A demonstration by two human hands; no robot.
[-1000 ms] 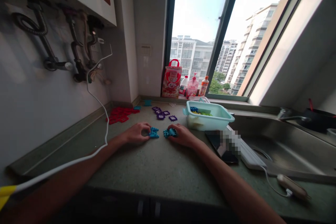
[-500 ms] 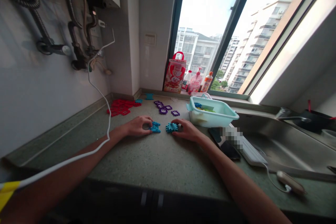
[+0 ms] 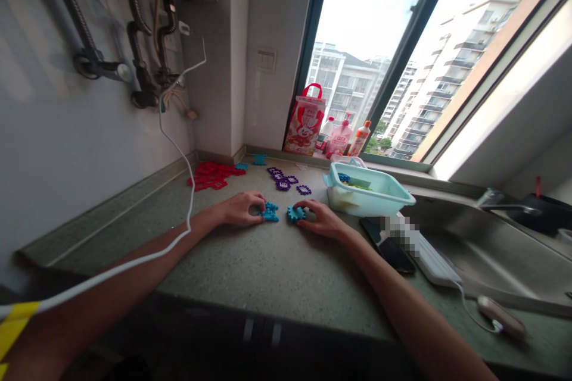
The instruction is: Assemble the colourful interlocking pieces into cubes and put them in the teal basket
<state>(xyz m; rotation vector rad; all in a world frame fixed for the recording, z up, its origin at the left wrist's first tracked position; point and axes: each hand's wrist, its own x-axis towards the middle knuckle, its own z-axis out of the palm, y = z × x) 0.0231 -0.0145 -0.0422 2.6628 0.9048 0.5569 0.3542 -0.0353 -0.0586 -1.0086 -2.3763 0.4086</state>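
My left hand (image 3: 245, 208) is closed on a blue toothed plastic piece (image 3: 270, 212) low over the counter. Across a small gap, my right hand (image 3: 322, 218) pinches a second blue piece (image 3: 295, 213), gear-like with a notched rim, between thumb and fingers. The two pieces are apart from each other. Beyond them lie several purple toothed pieces (image 3: 283, 184) with white centres. A heap of red pieces (image 3: 213, 175) is spread at the back left, with a teal piece (image 3: 259, 159) near the wall.
A light green plastic basin (image 3: 379, 188) with coloured pieces inside stands right of my right hand. Beside it are a dark phone (image 3: 397, 257), a white power strip (image 3: 431, 259) and the sink (image 3: 500, 250). A white cable (image 3: 191, 202) hangs across my left forearm.
The whole view has shifted slightly, moving the scene rightward. The piece in my right hand is turned a little and shows its flat face more. Both hands keep their hold.
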